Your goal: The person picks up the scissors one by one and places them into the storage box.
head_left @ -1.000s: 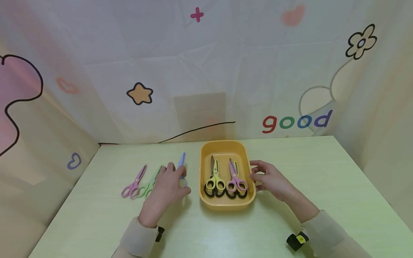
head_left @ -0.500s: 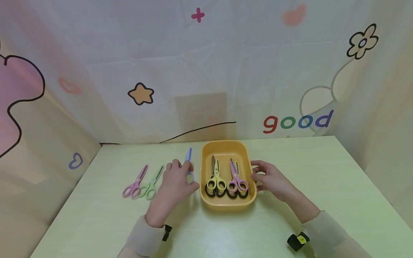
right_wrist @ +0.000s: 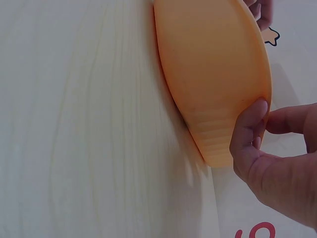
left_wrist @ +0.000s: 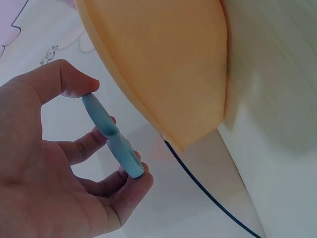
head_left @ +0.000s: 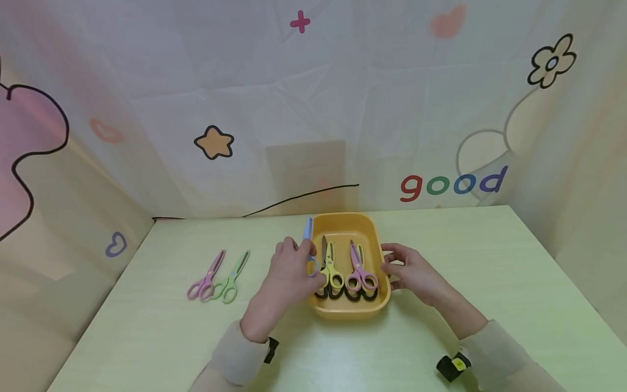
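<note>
My left hand pinches a pair of blue scissors by the handles, blades pointing away from me, above the left rim of a yellow tray. In the left wrist view the blue finger loops sit between thumb and fingers, level with the rim and beside it. My right hand grips the tray's right rim, and the right wrist view shows thumb and fingers on either side of that edge. Inside the tray lie yellow scissors and purple scissors, on top of black-handled scissors.
To the left on the table, pink-purple scissors and green scissors lie side by side, handles overlapping. A printed curtain hangs behind the table's back edge.
My left hand has carried the blue scissors rightward from the table to the tray's left rim, uncovering the green scissors. My right hand has stayed on the tray.
</note>
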Demonstrator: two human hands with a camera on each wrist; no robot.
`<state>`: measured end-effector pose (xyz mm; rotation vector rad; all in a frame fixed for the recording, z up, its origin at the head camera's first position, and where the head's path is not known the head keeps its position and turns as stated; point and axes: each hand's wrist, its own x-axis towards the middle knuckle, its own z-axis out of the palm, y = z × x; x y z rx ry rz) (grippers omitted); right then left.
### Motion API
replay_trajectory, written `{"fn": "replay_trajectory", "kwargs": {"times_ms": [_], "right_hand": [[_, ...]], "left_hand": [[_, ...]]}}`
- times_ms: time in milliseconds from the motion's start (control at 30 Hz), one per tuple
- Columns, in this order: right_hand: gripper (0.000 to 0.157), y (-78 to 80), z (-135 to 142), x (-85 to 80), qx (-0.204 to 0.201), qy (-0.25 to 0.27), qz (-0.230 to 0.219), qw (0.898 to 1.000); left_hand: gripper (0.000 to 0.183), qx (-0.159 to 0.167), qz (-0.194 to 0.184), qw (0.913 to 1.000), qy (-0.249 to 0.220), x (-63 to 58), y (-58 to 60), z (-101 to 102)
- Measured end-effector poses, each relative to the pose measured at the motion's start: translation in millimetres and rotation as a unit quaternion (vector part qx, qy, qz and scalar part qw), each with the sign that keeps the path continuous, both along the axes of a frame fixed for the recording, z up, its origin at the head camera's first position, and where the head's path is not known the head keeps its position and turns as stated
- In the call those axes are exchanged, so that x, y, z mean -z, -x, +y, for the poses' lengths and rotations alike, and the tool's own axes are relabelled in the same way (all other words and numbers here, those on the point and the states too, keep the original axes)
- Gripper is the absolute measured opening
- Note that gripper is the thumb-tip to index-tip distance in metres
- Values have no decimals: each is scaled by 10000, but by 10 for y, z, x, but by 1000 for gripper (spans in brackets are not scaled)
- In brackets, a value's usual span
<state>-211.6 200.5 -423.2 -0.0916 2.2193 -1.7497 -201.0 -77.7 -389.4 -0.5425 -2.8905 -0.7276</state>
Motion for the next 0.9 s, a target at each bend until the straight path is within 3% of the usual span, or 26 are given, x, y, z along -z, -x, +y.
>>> {"fn": "replay_trajectory", "kwargs": {"times_ms": [200, 500, 667, 900], "right_hand": [[57, 2, -8, -1, -8, 11, -26, 10000], [56, 0, -5, -8, -3, 12, -32, 10000], [56, -6, -10, -13, -7, -4, -64, 10000], [56, -1, -4, -10, -27, 34, -16, 10000]], "left_hand": [[32, 319, 157, 9992, 178, -6, 7, 142], [34, 557, -119, 9977, 379, 8, 18, 341], [32, 562, -170, 9967, 561, 60, 52, 390], [36, 540, 85, 9920, 1138, 139, 107, 473]]}}
